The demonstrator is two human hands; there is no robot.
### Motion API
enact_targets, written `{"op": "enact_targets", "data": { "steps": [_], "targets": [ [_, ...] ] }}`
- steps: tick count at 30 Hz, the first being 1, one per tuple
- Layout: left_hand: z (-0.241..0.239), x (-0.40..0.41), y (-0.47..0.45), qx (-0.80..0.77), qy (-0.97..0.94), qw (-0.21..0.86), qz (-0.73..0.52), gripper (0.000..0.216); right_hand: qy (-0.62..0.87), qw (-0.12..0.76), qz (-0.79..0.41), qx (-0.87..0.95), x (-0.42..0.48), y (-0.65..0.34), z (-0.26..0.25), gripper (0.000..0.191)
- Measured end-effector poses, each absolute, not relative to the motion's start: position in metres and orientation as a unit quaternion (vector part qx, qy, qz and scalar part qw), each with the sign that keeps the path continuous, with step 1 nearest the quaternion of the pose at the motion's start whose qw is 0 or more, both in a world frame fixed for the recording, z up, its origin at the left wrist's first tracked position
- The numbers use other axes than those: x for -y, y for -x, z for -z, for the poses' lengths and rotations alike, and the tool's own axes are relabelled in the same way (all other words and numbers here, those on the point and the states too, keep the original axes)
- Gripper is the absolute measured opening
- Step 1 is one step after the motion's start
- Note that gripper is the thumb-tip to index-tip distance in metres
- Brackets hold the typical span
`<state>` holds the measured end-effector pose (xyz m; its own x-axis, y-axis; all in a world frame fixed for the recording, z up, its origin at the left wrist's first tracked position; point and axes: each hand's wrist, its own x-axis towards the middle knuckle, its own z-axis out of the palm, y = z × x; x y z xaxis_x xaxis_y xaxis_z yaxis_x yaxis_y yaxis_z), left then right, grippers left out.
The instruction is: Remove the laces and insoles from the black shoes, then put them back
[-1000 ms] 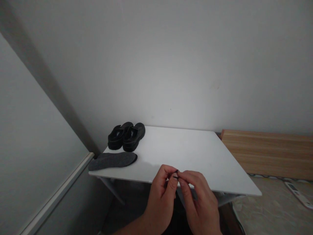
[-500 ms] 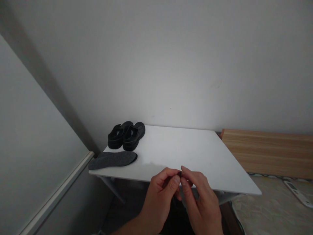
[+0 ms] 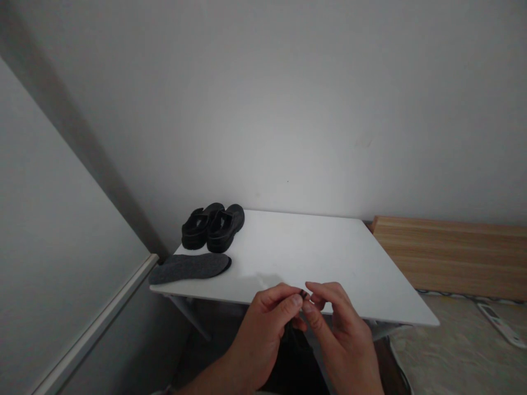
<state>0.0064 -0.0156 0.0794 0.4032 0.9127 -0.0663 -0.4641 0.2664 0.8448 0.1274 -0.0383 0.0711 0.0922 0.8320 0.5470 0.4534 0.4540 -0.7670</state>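
Observation:
My left hand [image 3: 263, 334] and my right hand [image 3: 340, 337] meet at the near edge of a small white table [image 3: 313, 258]. Their fingertips pinch a tiny dark object [image 3: 303, 296] between them; it is too small to name. A pair of black shoes [image 3: 214, 226] stands at the table's far left corner. A grey insole [image 3: 189, 269] lies flat at the left edge, just in front of the shoes.
A pale wall rises behind the table. A wooden board [image 3: 448, 255] lies to the right of the table, and a white remote-like object [image 3: 500, 325] rests on the patterned surface at the lower right. A white panel with a ledge runs along the left.
Both hands have dropped slightly and shifted a little to the right, still pinching the small dark object. The shoes and insole have not moved.

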Motion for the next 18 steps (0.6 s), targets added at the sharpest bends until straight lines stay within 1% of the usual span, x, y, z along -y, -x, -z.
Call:
{"op": "enact_targets", "data": {
  "steps": [7, 9, 11, 13, 16, 18],
  "targets": [
    [-0.079, 0.008, 0.003, -0.321, -0.466, 0.703, -0.432, 0.017, 0.506, 0.525, -0.132, 0.671, 0.039, -0.133, -0.063, 0.028],
    [-0.08, 0.005, 0.006, -0.343, -0.478, 0.695, -0.414, 0.017, 0.515, 0.519, -0.15, 0.666, 0.038, -0.134, -0.061, 0.029],
    [-0.08, 0.003, 0.007, -0.354, -0.464, 0.7, -0.412, 0.016, 0.534, 0.534, -0.214, 0.62, 0.037, -0.132, -0.06, 0.031],
    [-0.078, 0.0, 0.007, -0.35, -0.437, 0.709, -0.429, 0.015, 0.546, 0.557, -0.312, 0.543, 0.036, -0.128, -0.058, 0.034],
    [-0.072, -0.003, 0.004, -0.341, -0.387, 0.726, -0.455, 0.017, 0.52, 0.561, -0.451, 0.46, 0.035, -0.12, -0.055, 0.028],
    [-0.068, -0.005, 0.002, -0.346, -0.353, 0.737, -0.46, 0.019, 0.49, 0.551, -0.501, 0.452, 0.033, -0.115, -0.052, 0.027]
  ]
}}
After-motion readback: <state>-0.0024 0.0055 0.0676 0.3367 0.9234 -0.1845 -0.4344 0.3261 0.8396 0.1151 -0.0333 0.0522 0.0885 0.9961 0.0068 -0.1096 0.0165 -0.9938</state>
